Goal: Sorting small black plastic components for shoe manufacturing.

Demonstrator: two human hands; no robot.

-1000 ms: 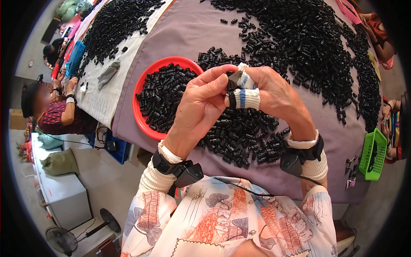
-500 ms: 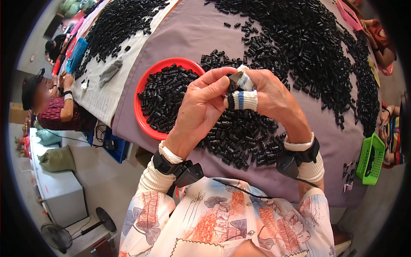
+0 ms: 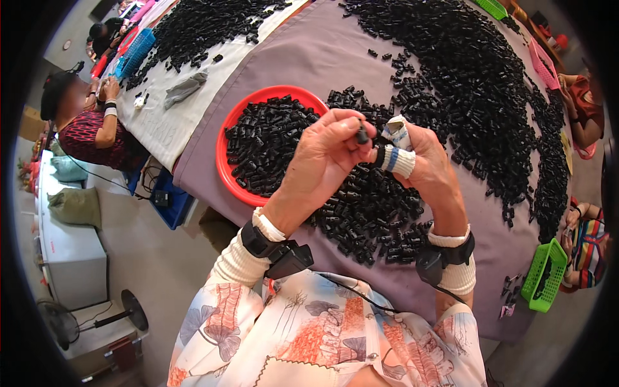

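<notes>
My left hand (image 3: 322,155) pinches a small black plastic piece (image 3: 362,134) upright between thumb and fingertips. Close beside it is my right hand (image 3: 431,161), its thumb and index finger apart with nothing visible between them; its other fingers are partly hidden. White cloth finger covers (image 3: 401,160) with blue and black bands wrap that thumb and index finger. Under both hands lies a loose heap of similar black pieces (image 3: 361,222) on the mauve tablecloth. To the left, a round red basin (image 3: 225,169) is filled with more of them.
A large spread of black pieces (image 3: 471,97) covers the far right of the table. At the right edge stands a green basket (image 3: 532,287). Across the left table sits another person (image 3: 97,135) near a blue basket (image 3: 137,51); a grey cloth (image 3: 186,90) lies there too.
My hands have come slightly apart, and the right thumb and index finger have separated. The black piece now shows plainly in my left fingertips. The whole view has shifted a little.
</notes>
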